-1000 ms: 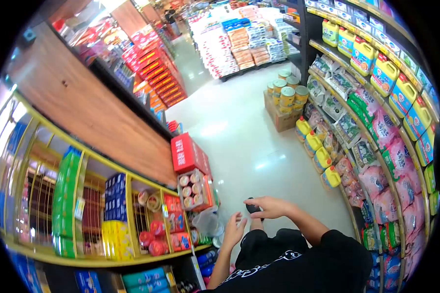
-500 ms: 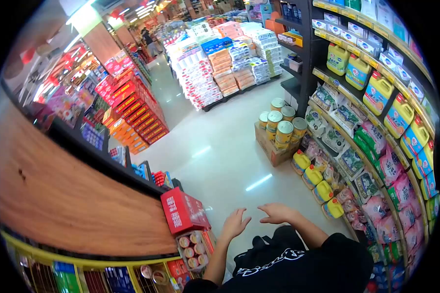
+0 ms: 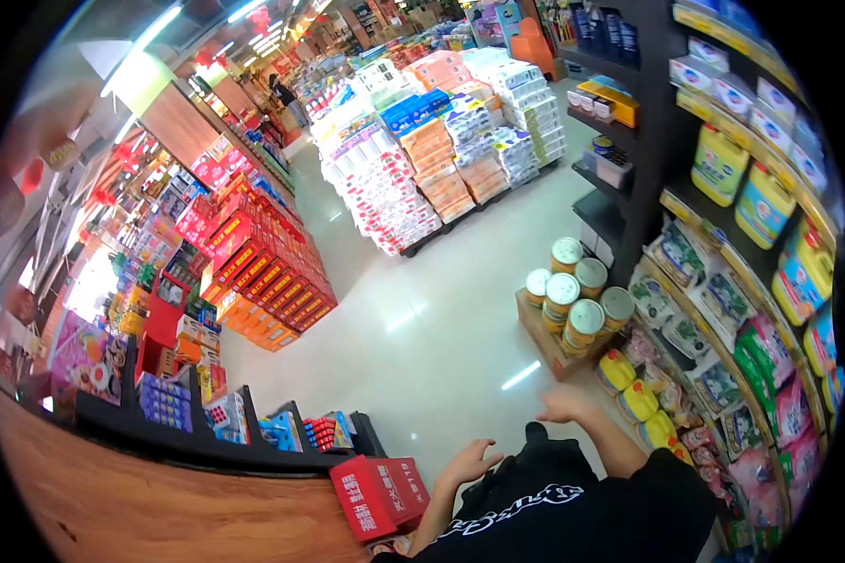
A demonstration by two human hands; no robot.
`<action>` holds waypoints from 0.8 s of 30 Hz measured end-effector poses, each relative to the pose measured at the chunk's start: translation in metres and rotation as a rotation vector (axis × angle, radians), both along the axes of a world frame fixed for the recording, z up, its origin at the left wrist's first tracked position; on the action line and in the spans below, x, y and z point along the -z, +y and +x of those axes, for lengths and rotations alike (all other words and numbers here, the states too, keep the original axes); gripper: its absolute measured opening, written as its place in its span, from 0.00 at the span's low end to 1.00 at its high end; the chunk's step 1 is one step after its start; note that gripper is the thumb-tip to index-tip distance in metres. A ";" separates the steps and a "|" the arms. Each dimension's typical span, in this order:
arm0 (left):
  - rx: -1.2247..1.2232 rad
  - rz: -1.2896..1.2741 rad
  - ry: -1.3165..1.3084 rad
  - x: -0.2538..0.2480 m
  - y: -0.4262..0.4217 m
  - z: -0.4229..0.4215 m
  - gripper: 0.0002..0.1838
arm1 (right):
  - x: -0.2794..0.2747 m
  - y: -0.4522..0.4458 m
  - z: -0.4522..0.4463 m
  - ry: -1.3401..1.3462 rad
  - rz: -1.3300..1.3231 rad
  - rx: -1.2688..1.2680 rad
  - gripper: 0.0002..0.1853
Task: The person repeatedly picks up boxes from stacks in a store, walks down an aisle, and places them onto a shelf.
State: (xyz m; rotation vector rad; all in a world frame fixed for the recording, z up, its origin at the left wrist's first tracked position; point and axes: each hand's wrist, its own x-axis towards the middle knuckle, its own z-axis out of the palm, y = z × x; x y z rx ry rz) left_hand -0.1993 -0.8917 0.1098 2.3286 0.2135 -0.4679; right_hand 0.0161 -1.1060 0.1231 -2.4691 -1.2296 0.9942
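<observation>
My left hand (image 3: 470, 463) hangs in front of my body above the floor, empty, with the thumb and fingers apart. A red box with white lettering (image 3: 377, 494) stands just left of it, beside my forearm. My right hand (image 3: 566, 405) is also empty and extends forward with loosely bent fingers. Beyond it, several tins with pale lids (image 3: 584, 322) stand on a brown carton (image 3: 538, 340). Yellow jugs (image 3: 637, 402) line the floor to the right of that hand, close to my forearm. Neither hand touches any goods.
Shelves with bagged goods (image 3: 723, 305) and large yellow jugs (image 3: 720, 167) curve along the right. Ahead is a low pallet stacked with tissue packs (image 3: 432, 145). Red cartons (image 3: 270, 258) form a stack at left, behind a wooden counter (image 3: 160, 488). Pale shiny floor (image 3: 413, 352) runs between them.
The pallet, the carton with tins and the right shelves now appear larger and nearer. The wooden counter has slid lower in view. Both hands remain empty, with the left one slightly lower.
</observation>
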 end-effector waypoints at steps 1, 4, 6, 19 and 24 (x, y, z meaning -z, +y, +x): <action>-0.088 -0.052 0.001 0.000 0.011 0.017 0.33 | -0.017 0.018 0.025 -0.036 0.029 -0.006 0.31; -0.247 -0.038 -0.025 0.006 0.046 0.061 0.34 | -0.066 0.081 0.083 -0.098 -0.062 -0.123 0.31; -0.275 0.032 -0.051 0.005 0.077 0.089 0.34 | -0.064 0.118 0.114 -0.056 0.115 -0.182 0.29; -0.250 0.055 0.096 0.058 0.315 0.340 0.36 | -0.039 0.270 0.347 0.054 -0.121 -0.121 0.29; -0.083 0.285 -0.009 -0.009 0.392 0.509 0.32 | -0.054 0.310 0.444 -0.069 0.119 0.189 0.34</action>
